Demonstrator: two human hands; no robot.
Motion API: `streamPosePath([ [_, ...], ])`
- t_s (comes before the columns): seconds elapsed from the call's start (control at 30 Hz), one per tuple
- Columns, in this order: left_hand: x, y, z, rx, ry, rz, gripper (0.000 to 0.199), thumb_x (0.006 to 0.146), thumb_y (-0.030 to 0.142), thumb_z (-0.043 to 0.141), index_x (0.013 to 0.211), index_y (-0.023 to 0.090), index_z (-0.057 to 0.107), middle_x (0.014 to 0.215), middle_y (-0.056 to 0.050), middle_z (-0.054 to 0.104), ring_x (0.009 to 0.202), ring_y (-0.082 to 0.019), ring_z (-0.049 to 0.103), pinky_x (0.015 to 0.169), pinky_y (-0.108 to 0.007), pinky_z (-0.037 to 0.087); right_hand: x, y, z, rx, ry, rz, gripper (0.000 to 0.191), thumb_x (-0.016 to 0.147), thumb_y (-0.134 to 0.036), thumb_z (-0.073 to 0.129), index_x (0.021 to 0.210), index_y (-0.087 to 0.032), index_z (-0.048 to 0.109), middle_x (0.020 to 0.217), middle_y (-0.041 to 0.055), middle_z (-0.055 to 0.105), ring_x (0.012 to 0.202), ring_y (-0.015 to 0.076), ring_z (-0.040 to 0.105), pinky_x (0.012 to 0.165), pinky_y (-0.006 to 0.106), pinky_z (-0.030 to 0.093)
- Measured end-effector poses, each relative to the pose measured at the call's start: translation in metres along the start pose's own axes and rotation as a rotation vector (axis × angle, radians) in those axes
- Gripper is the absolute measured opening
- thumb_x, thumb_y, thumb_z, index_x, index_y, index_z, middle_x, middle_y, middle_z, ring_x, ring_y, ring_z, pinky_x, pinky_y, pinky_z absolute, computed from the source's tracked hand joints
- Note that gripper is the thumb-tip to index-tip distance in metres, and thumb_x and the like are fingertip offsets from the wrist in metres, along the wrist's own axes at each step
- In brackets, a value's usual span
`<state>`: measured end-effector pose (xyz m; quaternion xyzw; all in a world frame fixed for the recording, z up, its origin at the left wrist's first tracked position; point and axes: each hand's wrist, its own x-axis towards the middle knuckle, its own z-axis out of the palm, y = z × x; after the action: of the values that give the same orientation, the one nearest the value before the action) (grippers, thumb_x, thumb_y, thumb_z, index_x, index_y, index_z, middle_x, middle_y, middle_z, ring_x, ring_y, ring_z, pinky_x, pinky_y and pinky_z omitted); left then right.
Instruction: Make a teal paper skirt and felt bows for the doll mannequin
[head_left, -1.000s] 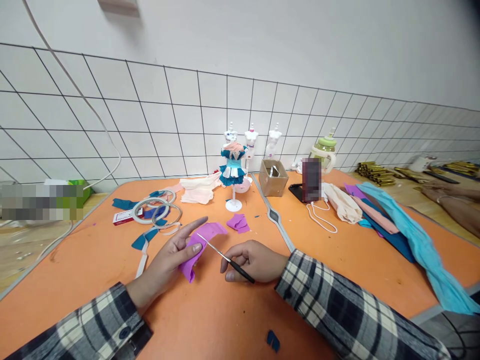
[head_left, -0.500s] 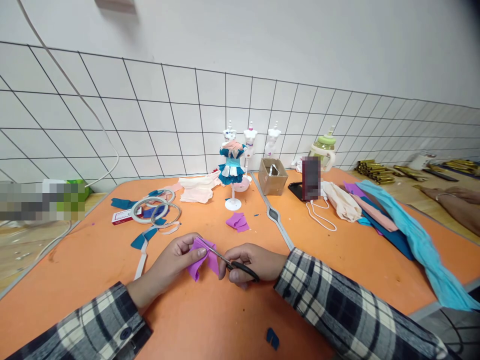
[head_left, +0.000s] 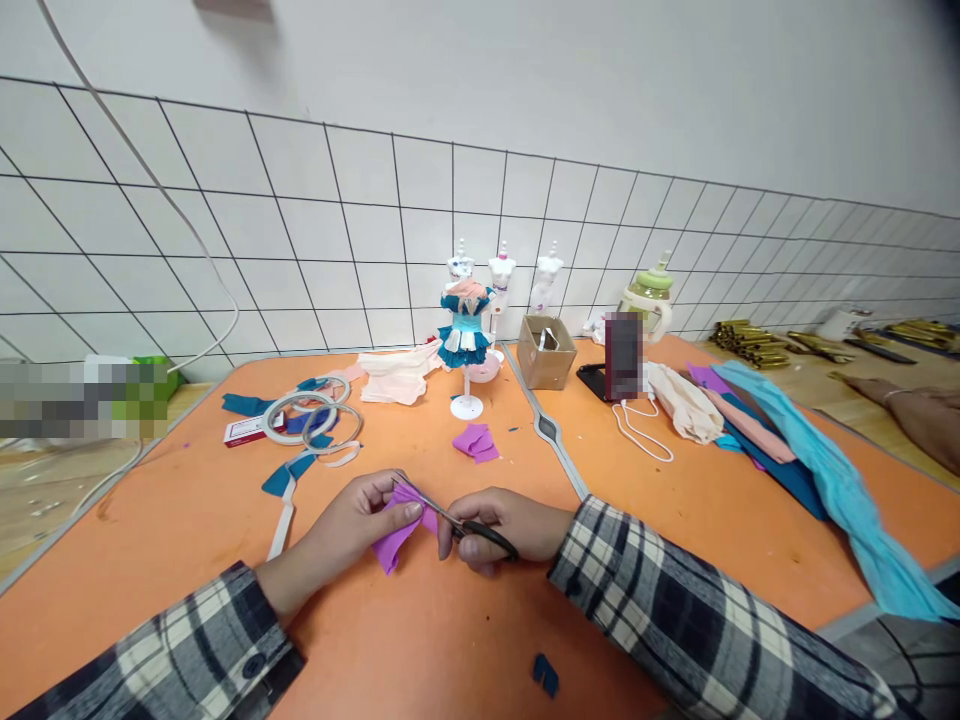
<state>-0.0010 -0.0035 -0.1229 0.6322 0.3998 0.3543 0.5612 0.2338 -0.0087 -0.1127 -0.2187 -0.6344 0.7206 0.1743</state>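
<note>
My left hand [head_left: 369,515] pinches a piece of purple crepe paper [head_left: 391,550] between thumb and fingers, low over the orange table. The scissors [head_left: 487,537] are in my right hand [head_left: 504,525], whose fingers wrap the black handles. Their blades reach left across the upper part of the purple piece; whether they are parted I cannot tell. Just beyond the hands lies another folded purple piece [head_left: 475,443]. Behind it a small white mannequin stand [head_left: 466,407] wears a teal, light blue and white doll dress [head_left: 463,335].
Tape rolls [head_left: 281,418], a red-and-white box [head_left: 251,430] and teal scraps sit at left. Bare mannequins [head_left: 547,275], a cardboard box [head_left: 547,362], a phone [head_left: 624,357] and a bottle [head_left: 649,300] stand behind. Crepe strips [head_left: 817,450] lie right, near another person's hand [head_left: 919,405].
The purple piece has shifted and turned slightly in my left hand, its lower corner now hanging lower. My left thumb has moved a little right, nearer the blades. My right hand has barely moved.
</note>
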Motion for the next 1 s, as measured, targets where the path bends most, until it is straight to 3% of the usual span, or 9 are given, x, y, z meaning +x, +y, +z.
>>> streamPosePath([
  [0.3, 0.0024, -0.0033, 0.0008, 0.028, -0.04, -0.021, 0.037, 0.071, 0.048, 0.079, 0.071, 0.015, 0.063, 0.066, -0.002, 0.066, 0.058, -0.013, 0.055, 0.053, -0.023, 0.04, 0.0014, -0.0006, 0.0007, -0.01, 0.032, 0.036, 0.056, 0.068, -0.064, 0.074, 0.086, -0.013, 0.059, 0.056, -0.0076, 0.047, 0.049, 0.0058, 0.044, 0.048, 0.02, 0.031],
  [0.5, 0.0022, -0.0012, 0.0019, 0.054, -0.065, -0.028, 0.034, 0.072, 0.046, 0.078, 0.067, 0.016, 0.062, 0.064, -0.002, 0.067, 0.053, -0.012, 0.051, 0.048, -0.022, 0.036, 0.0012, -0.0024, 0.0017, 0.013, 0.048, 0.068, 0.054, 0.066, -0.061, 0.077, 0.083, -0.014, 0.058, 0.057, -0.0081, 0.046, 0.046, 0.0045, 0.042, 0.047, 0.02, 0.032],
  [0.63, 0.0031, -0.0017, 0.0006, 0.089, -0.143, -0.037, 0.03, 0.076, 0.044, 0.075, 0.073, 0.015, 0.069, 0.066, -0.003, 0.068, 0.056, -0.014, 0.054, 0.049, -0.022, 0.038, 0.0008, 0.001, -0.0015, -0.039, -0.014, 0.039, 0.056, 0.073, -0.065, 0.07, 0.088, -0.012, 0.06, 0.055, -0.0057, 0.052, 0.049, 0.0068, 0.048, 0.05, 0.021, 0.036],
  [0.73, 0.0039, -0.0011, 0.0005, 0.113, -0.166, -0.048, 0.03, 0.076, 0.045, 0.075, 0.073, 0.015, 0.07, 0.062, -0.001, 0.065, 0.054, -0.013, 0.052, 0.049, -0.022, 0.037, 0.0011, 0.0048, -0.0028, -0.039, -0.025, 0.006, 0.056, 0.074, -0.066, 0.067, 0.087, -0.012, 0.06, 0.054, -0.0052, 0.052, 0.049, 0.0073, 0.048, 0.049, 0.021, 0.035],
  [0.83, 0.0039, -0.0003, 0.0005, 0.113, -0.153, -0.077, 0.031, 0.074, 0.045, 0.076, 0.07, 0.016, 0.067, 0.055, 0.002, 0.058, 0.049, -0.011, 0.047, 0.046, -0.021, 0.034, 0.0014, 0.0059, -0.0021, -0.018, 0.004, 0.062, 0.053, 0.072, -0.063, 0.071, 0.083, -0.014, 0.057, 0.053, -0.0075, 0.047, 0.046, 0.0064, 0.043, 0.045, 0.02, 0.03],
  [1.0, 0.0033, 0.0005, -0.0005, 0.101, -0.169, -0.055, 0.031, 0.074, 0.044, 0.077, 0.068, 0.016, 0.065, 0.056, 0.002, 0.056, 0.05, -0.011, 0.045, 0.046, -0.021, 0.033, 0.0018, 0.0034, -0.0006, -0.048, -0.038, 0.0, 0.058, 0.073, -0.068, 0.067, 0.089, -0.012, 0.06, 0.057, -0.0049, 0.052, 0.052, 0.0078, 0.048, 0.052, 0.021, 0.035],
])
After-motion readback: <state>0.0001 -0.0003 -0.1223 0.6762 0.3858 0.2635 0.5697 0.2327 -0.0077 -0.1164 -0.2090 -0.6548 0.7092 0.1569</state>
